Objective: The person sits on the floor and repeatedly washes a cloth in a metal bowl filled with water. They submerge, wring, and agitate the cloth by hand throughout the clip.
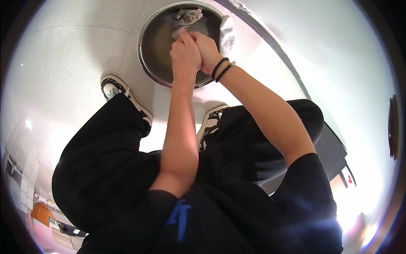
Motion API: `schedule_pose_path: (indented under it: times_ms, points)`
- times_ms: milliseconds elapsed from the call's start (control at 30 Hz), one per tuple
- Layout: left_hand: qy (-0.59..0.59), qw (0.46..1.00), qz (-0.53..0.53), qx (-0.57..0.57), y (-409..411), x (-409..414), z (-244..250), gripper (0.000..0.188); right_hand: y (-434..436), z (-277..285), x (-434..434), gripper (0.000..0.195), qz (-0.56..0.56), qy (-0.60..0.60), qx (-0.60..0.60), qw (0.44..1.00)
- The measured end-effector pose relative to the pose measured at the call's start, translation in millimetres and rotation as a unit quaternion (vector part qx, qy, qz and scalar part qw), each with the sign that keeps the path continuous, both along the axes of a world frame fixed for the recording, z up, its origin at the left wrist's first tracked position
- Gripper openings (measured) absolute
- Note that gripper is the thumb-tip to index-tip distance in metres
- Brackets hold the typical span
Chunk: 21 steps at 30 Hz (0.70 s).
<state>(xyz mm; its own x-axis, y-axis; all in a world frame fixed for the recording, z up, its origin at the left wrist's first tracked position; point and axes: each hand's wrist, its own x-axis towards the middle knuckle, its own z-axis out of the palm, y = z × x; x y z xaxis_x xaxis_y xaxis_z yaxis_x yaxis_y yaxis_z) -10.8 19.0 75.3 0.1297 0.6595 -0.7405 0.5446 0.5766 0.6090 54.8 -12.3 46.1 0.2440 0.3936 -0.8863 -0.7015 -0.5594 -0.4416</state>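
A round metal basin (141, 60) holds murky water on the floor in front of me. Over the water my left hand (186, 52) and my right hand (207, 50) are pressed together, fingers curled in. A wet, greyish cloth (189, 16) runs from beyond the fingers up towards the basin's far side, bunched at its far end. Both fists appear closed on its near part, though the fingers hide most of the grip. Beside the basin's right rim lies a second, whitish cloth (227, 36). Black beaded bracelets circle my right wrist.
Pale tiled floor surrounds the basin. My patterned shoes (111, 90) stand on the near side, below my bent knees. A white wall with a dark base strip (276, 44) runs along the right. Furniture and an orange item (43, 213) show at lower left.
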Motion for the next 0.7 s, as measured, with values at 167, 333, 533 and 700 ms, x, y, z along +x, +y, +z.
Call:
schedule_pose_path:
  times_ms: [167, 333, 533, 700]
  points:
    - [0.02, 0.999, 0.021, 0.022, -2, -4, -13, 0.055, -1, -12, -5, 0.025, 0.006, 0.003, 0.009, 1.0]
    - [0.019, 0.999, 0.028, 0.03, -3, -8, -15, 0.053, 0, -21, -9, 0.028, 0.009, -0.003, -0.001, 1.0]
    - [0.02, 0.998, 0.038, 0.041, -4, -6, -12, 0.053, 5, -14, -8, 0.029, 0.002, 0.001, -0.006, 1.0]
    - [-0.107, 0.982, 0.136, 0.07, 3, 7, -25, 0.058, 15, 16, 8, 0.032, 0.055, -0.097, 0.091, 0.99]
